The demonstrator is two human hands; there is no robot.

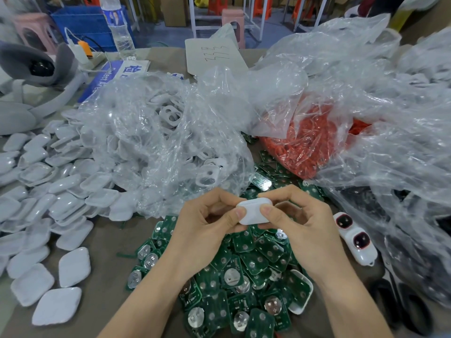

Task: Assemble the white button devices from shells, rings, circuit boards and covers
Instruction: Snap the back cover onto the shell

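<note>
Bench (107, 240) notes. 11 o'clock: clear water bottle (121, 37) upright, blue crate (80, 23) behind it. 12 o'clock: white sheet (212, 56), pen scribbles, lying flat; pink stool (231, 18) beyond. 10 o'clock: blue sign (107, 76), partly under plastic; grey padded headset (36, 67) to its left. 5 o'clock: black scissors (395, 289).

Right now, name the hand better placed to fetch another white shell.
Left, probably. The loose white rounded-square plastic shells lie on the left hand's side; the right hand would have to cross, and can hold the small white plastic device alone.
</note>
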